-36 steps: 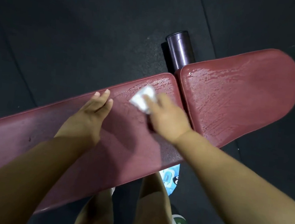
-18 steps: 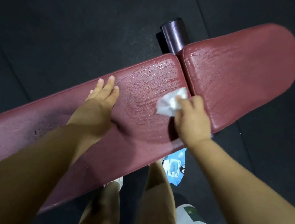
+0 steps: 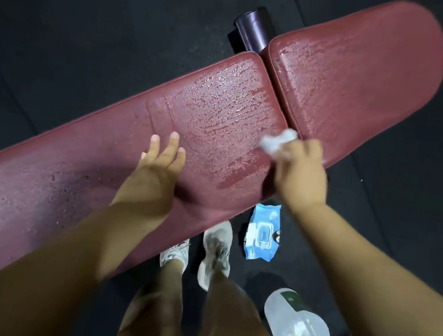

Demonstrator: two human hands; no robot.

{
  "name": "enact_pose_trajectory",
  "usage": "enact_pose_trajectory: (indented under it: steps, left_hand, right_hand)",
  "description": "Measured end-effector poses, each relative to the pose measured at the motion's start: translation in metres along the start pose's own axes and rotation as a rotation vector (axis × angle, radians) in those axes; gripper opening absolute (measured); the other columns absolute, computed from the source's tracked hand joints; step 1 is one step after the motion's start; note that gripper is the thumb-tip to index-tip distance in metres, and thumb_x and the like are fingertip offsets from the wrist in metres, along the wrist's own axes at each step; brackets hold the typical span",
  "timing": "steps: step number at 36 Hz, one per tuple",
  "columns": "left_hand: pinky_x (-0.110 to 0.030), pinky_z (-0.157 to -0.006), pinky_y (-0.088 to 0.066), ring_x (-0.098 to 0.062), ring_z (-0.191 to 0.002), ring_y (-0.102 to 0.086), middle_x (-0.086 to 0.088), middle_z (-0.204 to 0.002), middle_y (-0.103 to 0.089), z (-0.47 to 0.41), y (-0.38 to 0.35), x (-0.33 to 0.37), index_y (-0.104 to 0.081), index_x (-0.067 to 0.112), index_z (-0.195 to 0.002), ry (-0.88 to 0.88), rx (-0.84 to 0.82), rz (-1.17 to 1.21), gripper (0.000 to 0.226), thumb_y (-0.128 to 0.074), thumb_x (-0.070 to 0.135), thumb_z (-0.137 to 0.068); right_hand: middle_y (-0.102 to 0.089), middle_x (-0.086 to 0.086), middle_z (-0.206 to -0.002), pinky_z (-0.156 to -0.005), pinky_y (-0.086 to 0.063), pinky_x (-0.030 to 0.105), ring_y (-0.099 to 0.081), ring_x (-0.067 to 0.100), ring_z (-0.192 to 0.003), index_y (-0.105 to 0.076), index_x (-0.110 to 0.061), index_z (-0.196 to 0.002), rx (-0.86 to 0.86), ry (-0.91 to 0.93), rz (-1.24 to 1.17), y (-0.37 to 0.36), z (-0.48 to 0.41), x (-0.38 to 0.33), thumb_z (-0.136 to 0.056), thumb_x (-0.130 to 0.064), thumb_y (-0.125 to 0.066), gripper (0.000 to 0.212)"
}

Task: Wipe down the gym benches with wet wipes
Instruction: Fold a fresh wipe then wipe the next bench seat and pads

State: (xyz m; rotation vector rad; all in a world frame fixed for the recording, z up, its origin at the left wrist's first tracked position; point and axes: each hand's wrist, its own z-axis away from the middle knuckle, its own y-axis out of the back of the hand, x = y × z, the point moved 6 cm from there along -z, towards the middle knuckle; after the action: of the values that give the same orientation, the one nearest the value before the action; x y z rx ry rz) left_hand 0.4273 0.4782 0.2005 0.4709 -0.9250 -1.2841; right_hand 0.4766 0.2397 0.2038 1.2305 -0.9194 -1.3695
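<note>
A dark red padded gym bench (image 3: 81, 179) runs from lower left to upper right, split into a long pad and a shorter pad (image 3: 362, 81). Wet streaks glisten on both pads near the gap. My right hand (image 3: 301, 174) grips a crumpled white wet wipe (image 3: 277, 143) at the near edge of the bench, right at the gap between the pads. My left hand (image 3: 156, 171) rests flat on the long pad with its fingers straight and slightly spread.
A blue pack of wet wipes (image 3: 262, 233) lies on the black rubber floor beside my white shoes (image 3: 216, 253). A translucent plastic jug (image 3: 296, 334) stands at lower right. A dark cylindrical frame tube (image 3: 251, 29) sticks out behind the bench.
My right hand has dragged the wipe across the long pad from its far side to its near edge by the gap, leaving a wet patch. The left hand stayed on the pad.
</note>
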Motion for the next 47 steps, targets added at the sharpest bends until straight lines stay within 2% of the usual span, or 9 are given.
enact_pose_trajectory:
  steps: [5,13,22,25,28,32,39,42,47]
  left_hand:
    - [-0.042,-0.116,0.0,-0.036,-0.142,0.014,-0.002,-0.157,0.015,0.003,0.0,0.009,-0.012,0.009,-0.149,0.044,-0.034,-0.006,0.081,-0.036,-0.019,-0.077]
    - [-0.036,-0.116,-0.013,-0.029,-0.145,-0.002,-0.001,-0.158,-0.007,0.016,0.005,-0.001,-0.027,0.01,-0.147,0.021,0.119,0.125,0.061,-0.045,-0.007,-0.09]
    - [-0.04,-0.113,-0.021,-0.035,-0.143,-0.006,-0.01,-0.157,-0.01,0.083,-0.019,-0.038,-0.037,0.013,-0.143,0.283,0.171,0.166,0.057,-0.049,0.0,-0.089]
    - [-0.042,-0.116,-0.019,-0.034,-0.144,-0.003,-0.01,-0.158,-0.003,0.102,-0.039,-0.052,-0.027,0.012,-0.147,0.339,0.094,0.142,0.061,-0.047,0.004,-0.089]
    - [-0.044,-0.115,-0.023,-0.031,-0.144,0.005,-0.002,-0.158,0.009,0.117,-0.056,-0.06,-0.014,0.017,-0.15,0.329,0.004,0.128,0.073,-0.049,0.003,-0.087]
    - [-0.043,-0.112,-0.029,-0.033,-0.144,0.001,-0.001,-0.158,0.009,0.117,-0.059,-0.065,-0.008,0.018,-0.15,0.333,-0.029,0.111,0.08,-0.053,0.004,-0.086]
    - [-0.041,-0.113,-0.024,-0.022,-0.145,0.008,0.01,-0.155,0.022,0.118,-0.05,-0.063,-0.002,0.029,-0.15,0.388,-0.062,0.219,0.088,-0.043,-0.014,-0.085]
    - [-0.038,-0.113,-0.023,-0.015,-0.145,0.005,0.016,-0.155,0.017,0.122,-0.05,-0.066,-0.008,0.033,-0.149,0.379,0.015,0.308,0.087,-0.043,-0.015,-0.085]
    - [-0.036,-0.114,-0.029,-0.007,-0.143,-0.015,0.017,-0.153,-0.018,0.124,-0.048,-0.078,-0.038,0.025,-0.142,0.333,0.224,0.468,0.076,-0.06,-0.011,-0.079]
  right_hand:
    - [-0.043,0.018,-0.121,-0.084,-0.039,0.039,-0.052,0.037,-0.1,-0.052,-0.005,-0.113,0.074,-0.444,-0.061,0.014,0.016,0.005,-0.096,-0.02,-0.047,0.023]
    - [-0.05,0.015,-0.091,-0.05,-0.038,0.033,-0.054,0.032,-0.07,-0.045,-0.017,-0.092,-0.246,0.528,-0.215,-0.021,0.07,-0.096,-0.079,-0.017,-0.053,0.015]
    - [-0.037,0.016,-0.129,-0.087,-0.038,0.029,-0.054,0.032,-0.098,-0.056,0.0,-0.108,0.103,-0.404,-0.31,0.014,0.039,-0.01,-0.092,-0.009,-0.052,0.019]
    - [-0.046,0.021,-0.121,-0.069,-0.045,0.042,-0.057,0.039,-0.08,-0.06,-0.001,-0.095,0.015,-0.167,-0.279,-0.011,0.064,-0.067,-0.086,-0.005,-0.056,0.011]
    - [-0.054,0.023,-0.1,-0.046,-0.041,0.035,-0.054,0.038,-0.061,-0.06,0.0,-0.082,-0.193,0.436,-0.259,-0.035,0.107,-0.145,-0.071,0.003,-0.065,0.013]
    - [-0.054,0.017,-0.098,-0.046,-0.041,0.035,-0.055,0.036,-0.071,-0.059,-0.001,-0.093,-0.458,0.877,-0.129,-0.046,0.128,-0.168,-0.076,-0.005,-0.057,0.018]
    - [-0.04,0.012,-0.134,-0.088,-0.036,0.037,-0.051,0.033,-0.11,-0.039,-0.01,-0.137,-0.022,-0.007,-0.279,0.001,0.031,-0.084,-0.091,-0.01,-0.052,0.047]
    - [-0.036,0.012,-0.134,-0.085,-0.037,0.033,-0.053,0.028,-0.099,-0.04,-0.011,-0.138,0.008,-0.182,-0.221,-0.004,0.032,-0.091,-0.094,-0.015,-0.049,0.046]
    - [-0.039,0.016,-0.125,-0.078,-0.045,0.043,-0.055,0.037,-0.091,-0.046,-0.011,-0.132,-0.276,0.524,-0.056,-0.042,0.091,-0.183,-0.088,-0.011,-0.05,0.044]
